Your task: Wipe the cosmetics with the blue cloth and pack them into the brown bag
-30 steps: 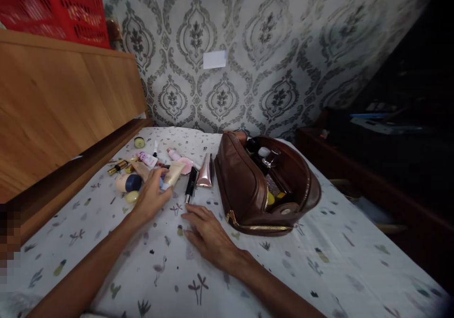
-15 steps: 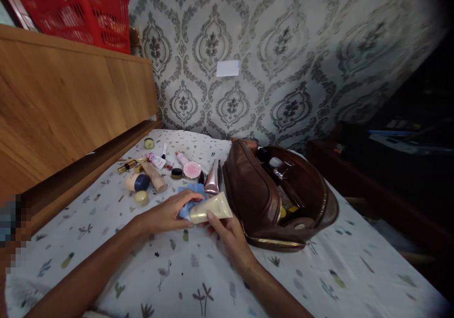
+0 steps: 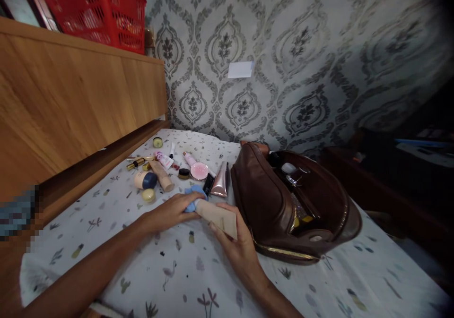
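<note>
My right hand is closed around the wide end of a cream-coloured cosmetic tube, thumb on the near side and fingers behind. At the tube's narrower end, my left hand presses a light blue cloth around it, so that end is covered. The tube is held tilted above the patterned sheet. Just beyond the hands lie a shiny pink tube and a round pink compact. To the right stands an unzipped brown leather bag with several items inside.
Several cosmetics lie on the left of the sheet, among them a beige tube, a jar with a dark blue lid and a small yellowish pot. A wooden panel borders the left, with a red basket above. Patterned wallpaper stands behind.
The cream tube has been turned, showing a plainer face, and its wide end now points lower right. The blue cloth has come around its narrower end. The whole view has shifted slightly.
</note>
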Motion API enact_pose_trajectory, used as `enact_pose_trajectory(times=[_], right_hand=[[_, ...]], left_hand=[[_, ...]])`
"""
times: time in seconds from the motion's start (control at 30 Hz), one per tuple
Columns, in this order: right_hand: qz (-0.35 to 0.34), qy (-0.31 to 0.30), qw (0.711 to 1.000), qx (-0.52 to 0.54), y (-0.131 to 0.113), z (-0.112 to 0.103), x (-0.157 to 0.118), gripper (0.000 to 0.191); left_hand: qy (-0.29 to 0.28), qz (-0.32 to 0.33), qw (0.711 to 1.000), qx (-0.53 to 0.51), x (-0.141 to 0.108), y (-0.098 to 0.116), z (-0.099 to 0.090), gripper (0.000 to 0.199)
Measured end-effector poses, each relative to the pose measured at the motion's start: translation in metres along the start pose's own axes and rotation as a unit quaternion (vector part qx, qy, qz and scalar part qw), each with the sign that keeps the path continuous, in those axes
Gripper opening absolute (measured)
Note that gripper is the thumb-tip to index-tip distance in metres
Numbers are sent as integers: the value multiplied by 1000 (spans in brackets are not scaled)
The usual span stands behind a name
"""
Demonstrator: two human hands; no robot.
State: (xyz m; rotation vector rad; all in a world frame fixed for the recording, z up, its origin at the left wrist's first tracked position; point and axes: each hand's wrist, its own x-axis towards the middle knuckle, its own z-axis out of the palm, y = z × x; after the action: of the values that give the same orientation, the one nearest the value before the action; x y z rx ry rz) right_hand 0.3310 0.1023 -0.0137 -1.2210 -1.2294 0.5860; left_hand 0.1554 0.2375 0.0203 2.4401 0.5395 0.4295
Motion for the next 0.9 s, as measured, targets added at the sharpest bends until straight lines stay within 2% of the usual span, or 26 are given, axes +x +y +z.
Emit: enact_pose_trajectory(times=[0.1, 0.2, 0.3, 0.4, 0.5, 0.57, 0.73, 0.9], right_hand=[[-47, -7, 998, -45, 2, 0, -2, 30], [-39, -20, 998, -40, 0, 1, -4, 32], [16, -24, 1000, 11, -5, 3, -4, 40], [81, 4, 995, 64, -10, 4, -1, 49], [143, 15, 985, 100, -16, 2, 2, 49], [171, 17, 978, 121, -19, 1, 4, 47], [191, 28, 966, 175, -25, 0, 6, 41], [206, 26, 957, 203, -23, 1, 6, 38]], left_hand=[[8, -10, 1000, 0, 0, -1, 4, 44], [29, -27, 999, 10, -1, 2, 5, 45], [44, -43, 998, 19, -1, 5, 2, 44], [28, -40, 999, -16, -1, 5, -4, 46], [1, -26, 997, -74, -2, 3, -10, 51], [2, -28, 995, -97, -2, 4, -14, 48], [101, -43, 988, -113, -1, 16, -11, 32], [261, -54, 962, -53, -3, 28, -3, 22]])
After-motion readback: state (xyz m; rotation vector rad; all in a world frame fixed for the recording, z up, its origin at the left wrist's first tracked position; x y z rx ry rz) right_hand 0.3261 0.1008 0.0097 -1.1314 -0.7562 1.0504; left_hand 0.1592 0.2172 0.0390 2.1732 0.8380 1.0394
